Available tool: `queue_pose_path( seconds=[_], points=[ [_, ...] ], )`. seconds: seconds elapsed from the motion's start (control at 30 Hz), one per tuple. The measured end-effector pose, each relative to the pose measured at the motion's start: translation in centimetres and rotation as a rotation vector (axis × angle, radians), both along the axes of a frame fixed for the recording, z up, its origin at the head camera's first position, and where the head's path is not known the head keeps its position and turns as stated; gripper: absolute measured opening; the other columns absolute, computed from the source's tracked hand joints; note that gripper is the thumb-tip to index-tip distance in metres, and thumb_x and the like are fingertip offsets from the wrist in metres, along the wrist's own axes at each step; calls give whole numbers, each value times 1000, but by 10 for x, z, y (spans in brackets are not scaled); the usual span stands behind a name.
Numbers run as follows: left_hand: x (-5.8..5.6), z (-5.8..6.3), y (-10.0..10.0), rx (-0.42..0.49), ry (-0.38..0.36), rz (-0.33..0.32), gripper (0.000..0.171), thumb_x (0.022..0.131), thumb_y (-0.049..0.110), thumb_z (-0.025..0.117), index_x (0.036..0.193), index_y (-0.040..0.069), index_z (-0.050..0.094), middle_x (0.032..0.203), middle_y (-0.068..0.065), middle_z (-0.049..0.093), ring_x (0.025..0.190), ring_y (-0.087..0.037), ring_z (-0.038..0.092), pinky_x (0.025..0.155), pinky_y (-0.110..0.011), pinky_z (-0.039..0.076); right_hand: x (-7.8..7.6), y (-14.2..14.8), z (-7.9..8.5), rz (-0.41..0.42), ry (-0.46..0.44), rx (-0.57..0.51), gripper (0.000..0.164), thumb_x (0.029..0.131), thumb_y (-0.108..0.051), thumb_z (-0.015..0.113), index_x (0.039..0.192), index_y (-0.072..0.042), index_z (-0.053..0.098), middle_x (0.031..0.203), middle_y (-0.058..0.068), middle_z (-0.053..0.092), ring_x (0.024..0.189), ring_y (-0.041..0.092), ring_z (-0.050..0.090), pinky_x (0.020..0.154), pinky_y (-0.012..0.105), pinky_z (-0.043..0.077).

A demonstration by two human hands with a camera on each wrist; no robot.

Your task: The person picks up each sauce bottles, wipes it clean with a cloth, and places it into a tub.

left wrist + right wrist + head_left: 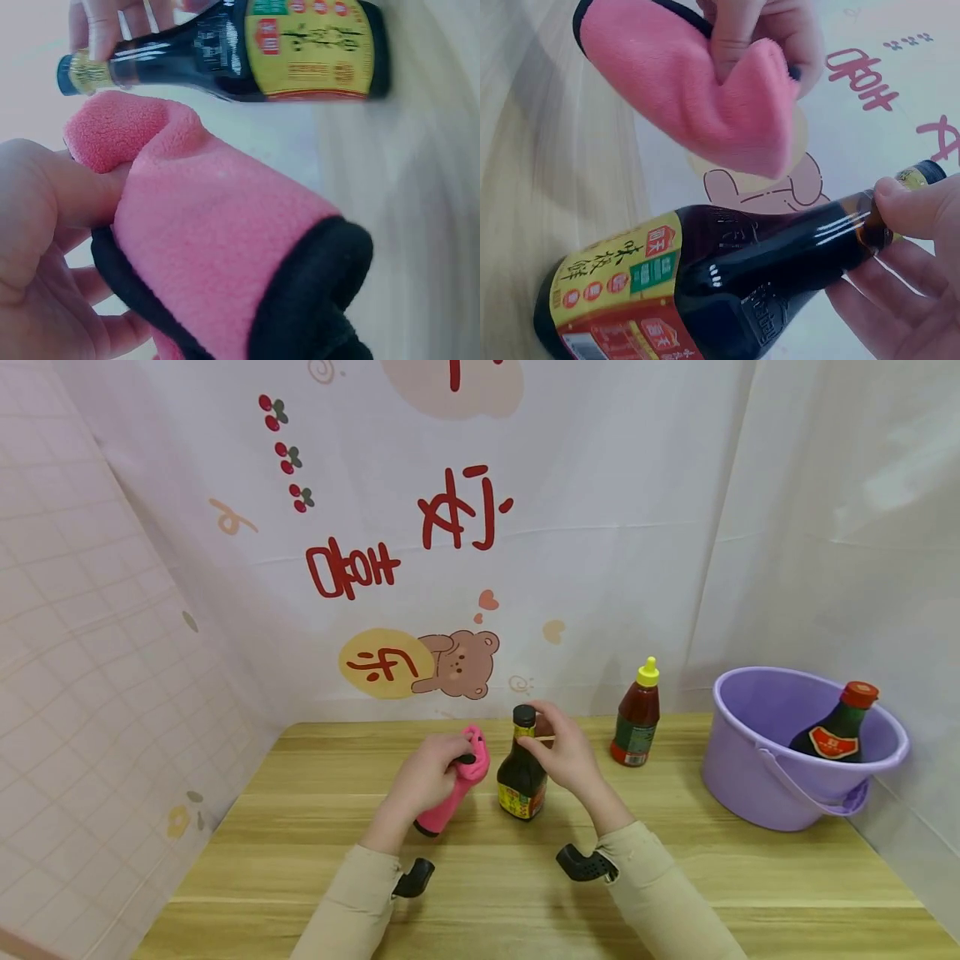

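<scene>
A dark soy sauce bottle point(517, 777) with a yellow label and black cap stands upright on the table. My right hand point(566, 752) holds it by the neck, thumb on one side and fingers on the other, as the right wrist view shows. Just left of the bottle, my left hand point(435, 768) pinches a pink cloth point(448, 806) with black edging. The cloth point(217, 225) hangs folded from thumb and fingers, its fuzzy side showing in the left wrist view. In the right wrist view the cloth point(697, 90) is apart from the bottle point(727, 270).
On the right of the wooden table point(465, 910) stands a purple bucket point(757, 777), a red-capped bottle point(836, 731) leaning inside it. A red sauce bottle point(636, 722) with a yellow nozzle stands between the bucket and my right hand. A printed white sheet point(600, 568) hangs behind.
</scene>
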State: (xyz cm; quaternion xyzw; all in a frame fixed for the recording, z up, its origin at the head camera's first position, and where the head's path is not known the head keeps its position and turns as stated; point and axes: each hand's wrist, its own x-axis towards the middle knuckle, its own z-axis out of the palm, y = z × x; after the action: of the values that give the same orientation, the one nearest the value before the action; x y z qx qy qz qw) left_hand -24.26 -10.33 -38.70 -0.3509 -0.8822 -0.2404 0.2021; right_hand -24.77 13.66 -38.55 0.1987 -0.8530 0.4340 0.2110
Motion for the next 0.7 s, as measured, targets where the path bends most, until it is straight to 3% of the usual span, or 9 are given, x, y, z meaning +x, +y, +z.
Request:
queue_pose_path(
  seconds=[0.17,0.4,0.7],
  points=[
    [0,13,7,28,6,-15,36,75,-18,57,88,14,67,86,5,62,79,-17,56,75,-33,49,-3,4,0,52,-16,22,51,88,-7,74,136,-11,55,101,11,67,95,29,68,80,48,57],
    [2,30,19,31,27,-54,34,77,-15,59,90,15,68,100,5,66,93,-18,60,90,-39,46,-6,10,1,167,-65,12,52,92,-3,68,140,-9,52,107,14,69,99,32,67,84,52,54],
    [4,32,32,26,47,-101,33,77,-15,60,94,11,72,119,-4,69,116,-23,62,99,-43,46,-8,14,2,217,-85,3,51,93,0,65,142,-5,50,105,12,69,97,29,66,92,55,50]
  ],
)
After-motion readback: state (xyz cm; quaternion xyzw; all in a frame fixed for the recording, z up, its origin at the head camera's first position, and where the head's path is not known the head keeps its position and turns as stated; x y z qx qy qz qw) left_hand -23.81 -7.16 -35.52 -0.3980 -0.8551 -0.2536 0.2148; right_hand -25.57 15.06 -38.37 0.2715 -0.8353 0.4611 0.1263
